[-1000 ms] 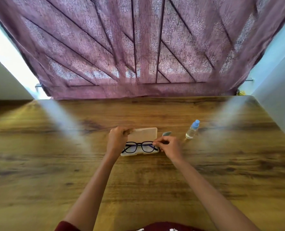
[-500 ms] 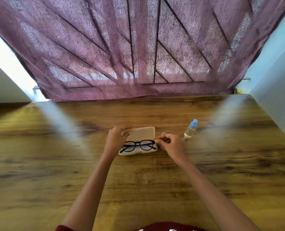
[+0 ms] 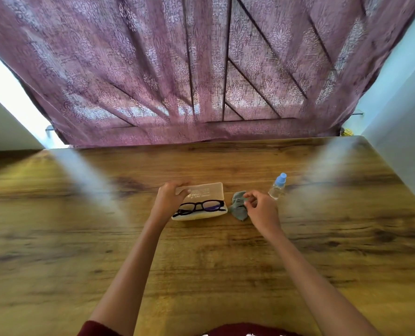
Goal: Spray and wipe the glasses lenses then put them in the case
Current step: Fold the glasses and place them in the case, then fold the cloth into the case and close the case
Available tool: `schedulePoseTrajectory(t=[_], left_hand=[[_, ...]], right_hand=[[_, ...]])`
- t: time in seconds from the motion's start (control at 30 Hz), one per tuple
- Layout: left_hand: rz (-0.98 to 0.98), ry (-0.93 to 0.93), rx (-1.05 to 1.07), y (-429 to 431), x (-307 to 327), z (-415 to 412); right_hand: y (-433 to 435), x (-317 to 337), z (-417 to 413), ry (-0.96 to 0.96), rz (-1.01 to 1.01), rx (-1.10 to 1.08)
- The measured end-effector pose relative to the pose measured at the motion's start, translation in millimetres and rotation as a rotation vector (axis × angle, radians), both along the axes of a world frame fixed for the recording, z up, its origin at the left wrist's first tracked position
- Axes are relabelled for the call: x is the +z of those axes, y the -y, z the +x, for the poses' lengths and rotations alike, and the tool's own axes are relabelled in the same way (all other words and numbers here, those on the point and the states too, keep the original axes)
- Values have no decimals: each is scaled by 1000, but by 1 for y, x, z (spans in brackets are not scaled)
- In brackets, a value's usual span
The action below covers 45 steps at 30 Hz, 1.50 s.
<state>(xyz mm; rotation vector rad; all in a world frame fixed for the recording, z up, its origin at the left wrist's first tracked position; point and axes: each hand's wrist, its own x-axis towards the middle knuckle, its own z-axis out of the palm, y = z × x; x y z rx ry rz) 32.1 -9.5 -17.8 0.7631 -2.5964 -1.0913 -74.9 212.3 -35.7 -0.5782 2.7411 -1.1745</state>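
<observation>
Black-framed glasses [image 3: 201, 206] lie folded in the open translucent case [image 3: 210, 190] in the middle of the wooden table. My left hand [image 3: 168, 198] grips the left end of the raised case lid, thumb on its inner face. Just right of the case lies a crumpled grey cloth [image 3: 237, 210]. My right hand [image 3: 262, 209] hovers at the cloth's right edge with fingers loosely curled, holding nothing that I can see. A small clear spray bottle [image 3: 277, 187] with a blue cap stands upright further right.
The wooden table [image 3: 201, 275] stretches wide on both sides and toward me. A mauve patterned curtain [image 3: 201, 69] hangs behind its far edge. Pale walls close in at the left and right.
My right hand has let go of the glasses' right end and moved right, to the cloth. The glasses now rest in the case. My left hand stays on the lid.
</observation>
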Motion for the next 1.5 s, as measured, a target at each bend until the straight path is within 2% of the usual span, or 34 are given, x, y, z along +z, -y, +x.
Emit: schedulePoseTrajectory(t=[0.23,0.43,0.53,0.77,0.87,0.97,1.1,1.27,1.5], left_hand=[[23,31,-3,-1,2,-4],[-45,-107,-1,-12,13,-8],[-73,-131,-52,-21,18,-14],[-53,-178,-146,-40,28,-28],[29,-163,-215,-47,34,-38],[257,-148,-303,-56,45,-45],[506,-160,-423,-65,57,-51],[599,-204,-400,-71,63,-53],[678,-266,-408,-72,76,-47]], right_hand=[[3,-3,-9,23,102,124],[14,-5,-15,50,111,-15],[19,-3,-20,74,127,-13],[16,29,-21,200,-213,16],[13,47,-23,297,-384,31],[10,67,-27,345,-504,98],[7,89,-30,283,-477,245],[3,104,-33,170,-402,320],[2,114,-34,253,-515,339]])
